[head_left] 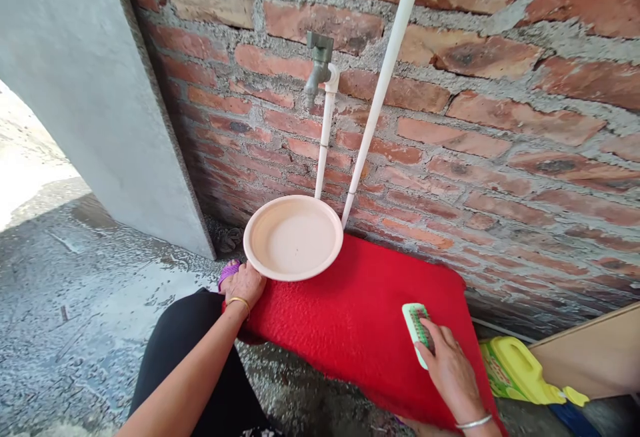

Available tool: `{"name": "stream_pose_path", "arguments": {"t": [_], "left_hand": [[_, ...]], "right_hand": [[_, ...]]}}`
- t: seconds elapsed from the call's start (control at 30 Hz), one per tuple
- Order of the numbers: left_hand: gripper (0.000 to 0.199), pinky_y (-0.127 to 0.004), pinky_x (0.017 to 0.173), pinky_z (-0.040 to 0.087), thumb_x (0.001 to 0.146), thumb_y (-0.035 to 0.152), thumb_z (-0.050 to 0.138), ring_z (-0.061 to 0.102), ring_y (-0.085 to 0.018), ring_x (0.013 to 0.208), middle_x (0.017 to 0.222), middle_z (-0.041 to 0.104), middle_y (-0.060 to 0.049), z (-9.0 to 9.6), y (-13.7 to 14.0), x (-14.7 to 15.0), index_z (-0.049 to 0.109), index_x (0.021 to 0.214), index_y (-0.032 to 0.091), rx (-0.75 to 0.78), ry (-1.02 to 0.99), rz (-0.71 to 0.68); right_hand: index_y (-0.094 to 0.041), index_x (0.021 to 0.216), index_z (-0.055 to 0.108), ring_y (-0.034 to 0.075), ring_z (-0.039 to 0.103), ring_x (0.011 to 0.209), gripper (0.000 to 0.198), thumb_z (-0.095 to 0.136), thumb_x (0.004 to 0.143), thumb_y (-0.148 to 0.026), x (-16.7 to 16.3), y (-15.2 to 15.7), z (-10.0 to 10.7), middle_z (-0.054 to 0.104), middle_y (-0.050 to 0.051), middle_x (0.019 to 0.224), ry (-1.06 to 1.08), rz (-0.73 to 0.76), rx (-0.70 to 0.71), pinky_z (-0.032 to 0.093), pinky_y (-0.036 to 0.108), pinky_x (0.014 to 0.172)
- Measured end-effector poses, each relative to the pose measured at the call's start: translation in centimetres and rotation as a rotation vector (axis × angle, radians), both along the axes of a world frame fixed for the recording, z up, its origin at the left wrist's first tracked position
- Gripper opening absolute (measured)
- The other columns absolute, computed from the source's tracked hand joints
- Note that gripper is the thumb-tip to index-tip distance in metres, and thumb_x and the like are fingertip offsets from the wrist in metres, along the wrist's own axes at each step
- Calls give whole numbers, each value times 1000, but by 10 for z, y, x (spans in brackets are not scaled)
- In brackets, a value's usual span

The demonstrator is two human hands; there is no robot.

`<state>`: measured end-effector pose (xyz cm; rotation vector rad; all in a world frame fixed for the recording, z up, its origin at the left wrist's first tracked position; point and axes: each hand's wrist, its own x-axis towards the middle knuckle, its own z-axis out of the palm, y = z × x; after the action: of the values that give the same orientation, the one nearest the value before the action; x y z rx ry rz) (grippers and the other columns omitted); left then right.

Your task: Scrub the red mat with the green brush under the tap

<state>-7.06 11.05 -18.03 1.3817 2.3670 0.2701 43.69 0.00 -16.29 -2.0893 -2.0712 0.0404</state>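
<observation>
A red cloth (370, 297) is spread over a low, bench-like surface against the wall. At its left corner, my left hand (247, 285) is closed on the cloth's edge, right beside a pale pink basin (295, 270); the fingertips are partly hidden. The basin rests on the cloth's far left part. It looks empty apart from a small dark speck. On the right part of the cloth, my right hand (447, 357) grips a pale green scrub brush (413, 320) by its side, fingers over the bristles. The bristles face up.
A grey tap (319, 67) on a white pipe (325, 137) sticks out above the basin. Another white pipe (383, 83) climbs the brick wall (500, 143). A yellow detergent jug (523, 370) lies at the right, near a tan board (595, 357). Wet concrete floor (110, 317) spreads left.
</observation>
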Motion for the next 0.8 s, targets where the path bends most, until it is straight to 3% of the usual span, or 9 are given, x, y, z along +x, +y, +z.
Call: {"name": "stream_pose_path", "arguments": {"t": [0.17, 0.3, 0.4, 0.6, 0.8], "left_hand": [[52, -51, 109, 48, 107, 42, 33, 64, -38, 136, 133, 71, -25, -1, 0, -1, 64, 138, 15, -7, -6, 1], [53, -51, 111, 47, 108, 40, 30, 64, -38, 137, 134, 70, -26, 3, 0, -1, 64, 138, 13, -26, 6, -14], [52, -51, 113, 46, 108, 40, 31, 63, -39, 138, 134, 70, -27, 6, 0, -1, 64, 138, 12, -43, 14, -23], [53, -51, 114, 46, 108, 40, 31, 62, -38, 140, 137, 69, -26, 3, 0, -1, 61, 143, 13, -31, 1, -6], [57, -56, 112, 45, 107, 45, 30, 63, -41, 137, 140, 68, -26, 1, 1, -1, 64, 141, 15, -8, -29, 41]], "right_hand": [[-35, 138, 68, 25, 73, 113, 43, 54, 99, -26, -72, -12, -7, 74, 6, 128, 122, 220, 24, 59, 38, 97], [-35, 140, 68, 24, 72, 110, 48, 57, 96, -19, -119, 24, -1, 73, 6, 127, 90, 311, 32, 57, 38, 98], [-31, 141, 67, 25, 71, 107, 44, 58, 99, -22, -128, 67, 9, 72, 8, 124, 36, 277, 10, 55, 37, 96], [-30, 144, 66, 25, 69, 108, 41, 58, 104, -29, -81, 139, 27, 70, 11, 128, -98, 11, -74, 51, 35, 96], [-19, 146, 63, 28, 73, 104, 45, 54, 103, -28, 2, 149, 44, 71, 18, 125, -147, -259, -111, 54, 38, 90]]}}
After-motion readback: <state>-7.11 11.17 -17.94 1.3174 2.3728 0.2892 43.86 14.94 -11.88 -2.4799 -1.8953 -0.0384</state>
